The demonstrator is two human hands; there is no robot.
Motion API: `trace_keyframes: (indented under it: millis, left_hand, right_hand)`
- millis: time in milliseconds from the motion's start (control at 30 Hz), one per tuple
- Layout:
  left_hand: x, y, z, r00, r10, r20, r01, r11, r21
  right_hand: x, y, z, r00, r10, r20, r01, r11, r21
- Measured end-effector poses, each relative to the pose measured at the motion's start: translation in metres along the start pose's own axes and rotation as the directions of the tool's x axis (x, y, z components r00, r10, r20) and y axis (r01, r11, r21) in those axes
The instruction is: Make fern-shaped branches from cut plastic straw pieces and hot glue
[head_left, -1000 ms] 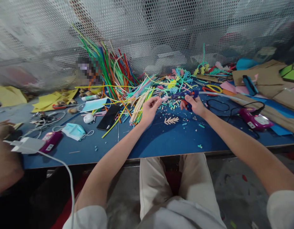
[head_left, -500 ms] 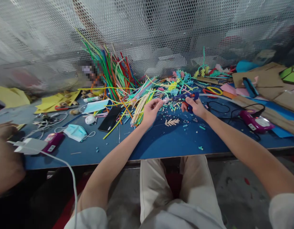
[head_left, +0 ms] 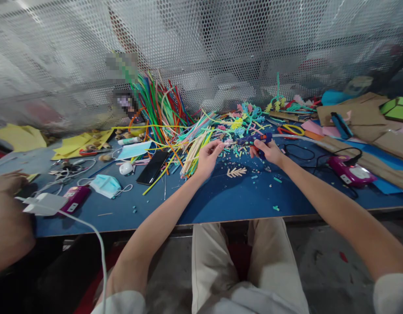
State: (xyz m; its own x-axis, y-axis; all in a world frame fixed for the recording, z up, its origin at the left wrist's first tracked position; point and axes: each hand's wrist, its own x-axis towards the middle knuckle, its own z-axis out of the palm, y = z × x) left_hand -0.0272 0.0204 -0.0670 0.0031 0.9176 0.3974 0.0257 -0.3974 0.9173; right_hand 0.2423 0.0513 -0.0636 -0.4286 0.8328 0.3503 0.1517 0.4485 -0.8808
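Observation:
My right hand is wrapped round a dark blue glue gun, whose tip points left. The fingers of my left hand are pinched on a small pale pink piece right beside that tip. A clear glue stick seems to run out of the gun's back end to the right. Below the gun, a cream leaf-shaped piece lies flat on the blue table. Small cut bits are scattered around it.
Coloured pipe cleaners stand and lie at the back. A black phone, a face mask and a purple power socket lie on the table. Another person's hand is at the far left. Yellow-handled scissors lie behind my right hand.
The whole view has shifted slightly, with the table lower in the picture. Both hands keep nearly the same pose, the glue gun still by the pink piece.

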Motion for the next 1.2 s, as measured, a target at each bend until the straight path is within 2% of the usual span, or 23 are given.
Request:
trace_keyframes:
  millis: [67, 133, 167, 233, 300, 400, 500, 600, 733, 800, 900, 933, 1000, 1100, 1200]
  left_hand:
    - [0.000, 0.001, 0.000, 1.000, -0.013, -0.004, 0.013, 1.000, 0.004]
    - [0.000, 0.002, 0.000, 1.000, -0.012, -0.007, 0.012, 1.000, 0.016]
    - [0.000, 0.002, 0.000, 1.000, -0.009, -0.009, 0.010, 1.000, 0.018]
    - [0.000, 0.002, 0.001, 1.000, -0.010, -0.018, 0.011, 1.000, 0.012]
    - [0.000, 0.001, 0.001, 0.999, -0.021, -0.031, 0.021, 1.000, 0.005]
    - [0.001, 0.001, 0.000, 0.998, -0.029, -0.047, 0.029, 1.000, 0.004]
    - [0.001, 0.000, 0.000, 0.999, -0.022, -0.048, 0.022, 1.000, -0.009]
    - [0.002, 0.000, 0.000, 0.999, -0.009, -0.034, 0.008, 1.000, -0.023]
    - [0.002, -0.001, -0.001, 1.000, 0.004, -0.022, -0.003, 1.000, 0.005]
    - [0.002, -0.001, -0.002, 1.000, 0.011, -0.019, -0.010, 0.999, 0.032]
    - [0.001, 0.000, -0.002, 1.000, 0.021, -0.002, -0.021, 0.995, 0.098]
    - [0.000, 0.000, -0.002, 1.000, 0.023, 0.003, -0.023, 0.992, 0.122]
    - [-0.001, 0.002, -0.002, 1.000, 0.024, 0.002, -0.024, 0.988, 0.150]
    - [-0.001, 0.005, -0.002, 0.999, 0.038, -0.019, -0.034, 0.982, 0.185]
    - [-0.001, 0.007, -0.004, 0.987, 0.156, 0.029, -0.157, 0.928, 0.339]
  right_hand:
    - [0.002, 0.005, -0.007, 1.000, 0.012, 0.015, -0.010, 0.994, -0.112]
    - [0.004, 0.012, -0.017, 1.000, 0.021, -0.020, -0.027, 0.950, -0.311]
    - [0.005, 0.015, -0.024, 0.998, 0.017, -0.059, -0.041, 0.900, -0.434]
    - [0.007, 0.022, -0.039, 0.991, -0.002, -0.137, -0.090, 0.742, -0.665]
    - [0.008, 0.028, -0.055, 0.983, -0.013, -0.184, -0.141, 0.586, -0.798]
    - [0.006, 0.036, -0.080, 0.978, 0.012, -0.206, -0.189, 0.455, -0.870]
    - [0.002, 0.044, -0.100, 0.956, 0.147, -0.256, -0.291, 0.341, -0.894]
    - [-0.001, 0.051, -0.112, 0.920, 0.229, -0.318, -0.376, 0.282, -0.883]
    - [-0.003, 0.053, -0.115, 0.901, 0.228, -0.368, -0.422, 0.275, -0.864]
    - [-0.002, 0.048, -0.112, 0.910, 0.141, -0.390, -0.415, 0.321, -0.852]
    - [0.003, 0.034, -0.100, 0.916, -0.152, -0.370, -0.258, 0.483, -0.837]
    - [0.005, 0.028, -0.094, 0.902, -0.253, -0.349, -0.170, 0.534, -0.828]
    - [0.008, 0.012, -0.077, 0.873, -0.372, -0.316, -0.026, 0.612, -0.791]
    - [0.011, -0.010, -0.047, 0.876, -0.373, -0.306, 0.060, 0.714, -0.698]
    - [0.011, -0.025, -0.022, 0.880, -0.385, -0.278, 0.120, 0.747, -0.654]
